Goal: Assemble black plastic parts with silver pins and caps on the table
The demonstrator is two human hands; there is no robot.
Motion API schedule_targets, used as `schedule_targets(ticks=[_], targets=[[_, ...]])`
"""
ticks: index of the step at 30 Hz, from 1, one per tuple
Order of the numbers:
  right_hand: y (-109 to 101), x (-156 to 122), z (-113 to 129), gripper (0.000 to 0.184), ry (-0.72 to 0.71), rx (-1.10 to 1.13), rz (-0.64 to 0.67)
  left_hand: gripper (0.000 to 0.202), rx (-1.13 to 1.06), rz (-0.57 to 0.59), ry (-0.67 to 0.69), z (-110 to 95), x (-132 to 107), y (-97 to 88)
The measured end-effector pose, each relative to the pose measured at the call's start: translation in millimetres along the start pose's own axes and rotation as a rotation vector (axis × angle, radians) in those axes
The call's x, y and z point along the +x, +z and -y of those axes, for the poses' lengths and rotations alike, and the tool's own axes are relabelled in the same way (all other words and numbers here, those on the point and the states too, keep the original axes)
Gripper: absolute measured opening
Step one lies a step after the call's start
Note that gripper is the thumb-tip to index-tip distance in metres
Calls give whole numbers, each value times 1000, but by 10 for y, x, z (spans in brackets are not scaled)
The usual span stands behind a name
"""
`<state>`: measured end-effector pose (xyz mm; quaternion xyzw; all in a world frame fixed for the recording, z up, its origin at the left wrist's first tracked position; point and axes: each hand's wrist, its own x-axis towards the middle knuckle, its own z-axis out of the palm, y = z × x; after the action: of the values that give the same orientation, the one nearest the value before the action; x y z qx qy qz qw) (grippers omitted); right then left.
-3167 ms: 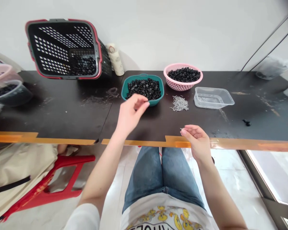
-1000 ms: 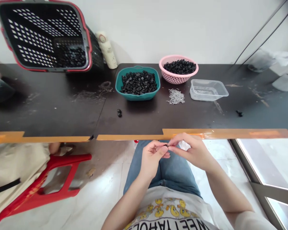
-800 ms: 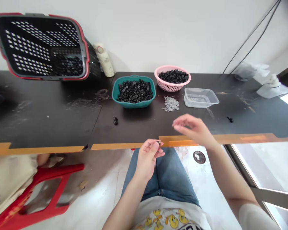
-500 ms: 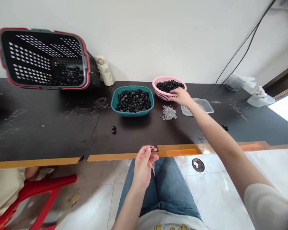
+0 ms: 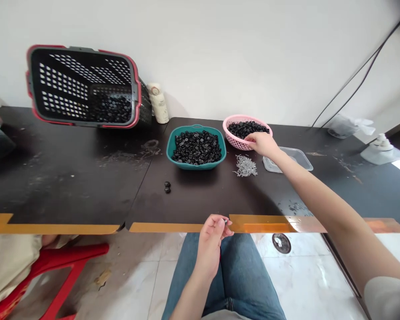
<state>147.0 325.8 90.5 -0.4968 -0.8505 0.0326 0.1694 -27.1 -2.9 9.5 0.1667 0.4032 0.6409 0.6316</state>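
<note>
My right hand (image 5: 262, 144) reaches over the rim of a pink plastic basket (image 5: 235, 140), its fingertips at a heap of small black plastic parts (image 5: 247, 129). Whether those fingers hold anything is hidden. My left hand (image 5: 210, 241) sits at the table's front edge, pinching a tiny dark part (image 5: 225, 220) between thumb and fingers. A teal bowl (image 5: 178, 154) full of black ring-shaped parts stands left of the basket. Below the basket lies a loose pile of grey screws (image 5: 245, 166). Two small black pieces (image 5: 167, 187) rest on the tabletop.
A clear plastic tray (image 5: 302, 159) lies partly behind my right wrist on the dark table (image 5: 86, 195), whose front edge carries orange tape. A red-rimmed black crate (image 5: 83, 86) leans against the wall. A red stool (image 5: 63, 262) and a person's beige clothing (image 5: 6, 271) are at lower left.
My right hand has moved from beside my left hand, out across the table to the pink basket. My left hand still pinches the small part, and the view has tilted slightly.
</note>
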Motion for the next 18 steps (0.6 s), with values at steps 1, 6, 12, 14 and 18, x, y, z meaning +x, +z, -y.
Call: schedule_targets(ticks=[1,6,12,14,18], targets=[[-17,-19,3,22,-5,18,23,36,-3,0,-4,-1,3,-7],[-178,74,-71,17,63,90,104,35,-6,14,0,-4,22,-15],[-82,610,-88,24,237,-48,27,35,11,19,0,7,19,-7],[25,725,-61,21,271,-95,65,35,12,13,9,5,16,-13],[166,807,-52,18,314,-152,114,36,2,3,18,1,13,-22]])
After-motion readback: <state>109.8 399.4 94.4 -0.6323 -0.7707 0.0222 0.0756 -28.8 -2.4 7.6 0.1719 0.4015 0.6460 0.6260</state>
